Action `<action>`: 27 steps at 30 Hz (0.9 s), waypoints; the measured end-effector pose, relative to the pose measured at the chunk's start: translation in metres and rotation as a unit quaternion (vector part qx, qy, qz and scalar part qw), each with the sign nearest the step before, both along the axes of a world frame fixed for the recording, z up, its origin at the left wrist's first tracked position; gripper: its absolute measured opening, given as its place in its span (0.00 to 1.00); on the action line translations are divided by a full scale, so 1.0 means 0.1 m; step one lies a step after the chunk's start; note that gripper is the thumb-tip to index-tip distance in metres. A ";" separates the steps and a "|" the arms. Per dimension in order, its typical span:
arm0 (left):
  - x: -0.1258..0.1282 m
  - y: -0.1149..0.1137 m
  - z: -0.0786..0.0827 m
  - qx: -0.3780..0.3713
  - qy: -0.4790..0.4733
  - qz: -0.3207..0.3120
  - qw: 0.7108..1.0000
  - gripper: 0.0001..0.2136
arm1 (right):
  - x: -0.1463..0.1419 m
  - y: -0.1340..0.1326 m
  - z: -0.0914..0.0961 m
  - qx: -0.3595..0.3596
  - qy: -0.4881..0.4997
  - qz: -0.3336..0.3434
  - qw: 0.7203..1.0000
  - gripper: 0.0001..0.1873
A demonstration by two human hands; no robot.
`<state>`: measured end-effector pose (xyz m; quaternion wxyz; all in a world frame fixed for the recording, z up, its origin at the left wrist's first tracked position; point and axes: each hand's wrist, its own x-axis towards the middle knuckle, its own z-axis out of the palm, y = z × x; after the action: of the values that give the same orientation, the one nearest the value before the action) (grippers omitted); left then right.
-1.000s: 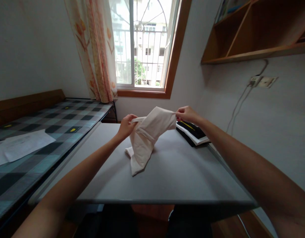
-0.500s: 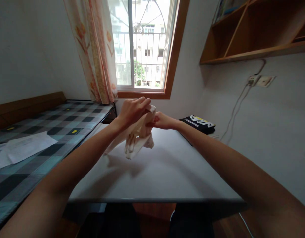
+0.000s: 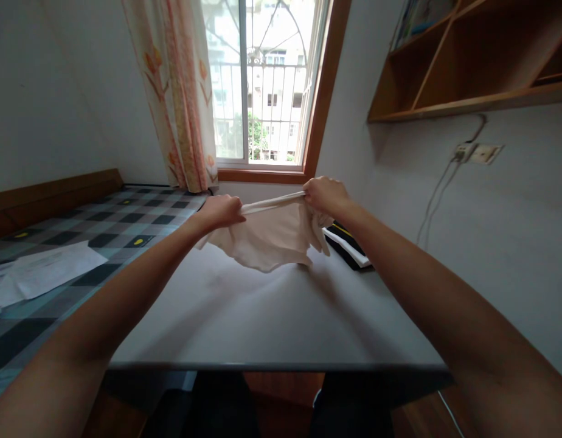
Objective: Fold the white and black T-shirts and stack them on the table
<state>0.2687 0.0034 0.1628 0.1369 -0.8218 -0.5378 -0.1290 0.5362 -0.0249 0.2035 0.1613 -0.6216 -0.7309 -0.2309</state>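
Observation:
A cream-coloured piece of thin fabric [image 3: 267,237], perhaps a garment, hangs stretched between my two hands above the white table [image 3: 272,328]. My left hand [image 3: 223,210] is closed on the left end of its upper edge. At the other end, slightly higher, my right hand [image 3: 327,194] grips the same edge, which runs taut between them. Below, the cloth falls in loose folds, bunched more under the right hand. Its exact kind does not show.
Dark folded clothing [image 3: 349,246] lies at the table's right side, partly behind my right arm. On the left is a checked bed [image 3: 139,213] with papers [image 3: 53,267]. A window [image 3: 272,91] and a curtain [image 3: 185,109] are ahead; a wooden shelf [image 3: 463,67] hangs upper right.
My hands have moved apart, left hand lower and leftward, right hand rightward and up. The cloth, bunched and twisted before, is now spread between them.

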 end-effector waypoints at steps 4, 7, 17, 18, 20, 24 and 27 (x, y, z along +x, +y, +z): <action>-0.08 0.07 0.11 0.124 -0.151 -0.072 0.978 0.08 | 0.10 0.03 0.02 0.078 0.044 0.023 0.996 0.14; -0.06 0.15 0.17 0.126 -0.292 -0.146 0.937 0.08 | 0.12 0.07 0.03 0.069 0.079 0.038 0.994 0.14; 0.05 0.17 0.14 0.027 -0.562 -0.206 0.801 0.16 | -0.13 0.02 -0.02 -0.303 0.168 0.292 0.892 0.09; 0.04 0.16 0.15 0.034 -0.569 -0.206 0.795 0.16 | -0.14 0.01 -0.04 -0.312 0.159 0.288 0.891 0.07; 0.02 0.14 0.18 0.051 -0.571 -0.221 0.789 0.14 | -0.14 0.01 -0.07 -0.235 0.142 0.232 0.933 0.08; 0.05 0.13 0.18 0.043 -0.542 -0.258 0.798 0.11 | -0.12 0.04 -0.01 -0.019 0.156 0.063 0.986 0.11; 0.06 0.17 0.11 0.010 -0.524 -0.243 0.816 0.12 | -0.14 0.06 0.03 -0.120 0.233 0.039 0.964 0.08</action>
<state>0.2752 0.0208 0.1742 -0.1929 -0.7326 -0.3095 -0.5747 0.5221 -0.0186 0.2068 0.2604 -0.6440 -0.7192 0.0163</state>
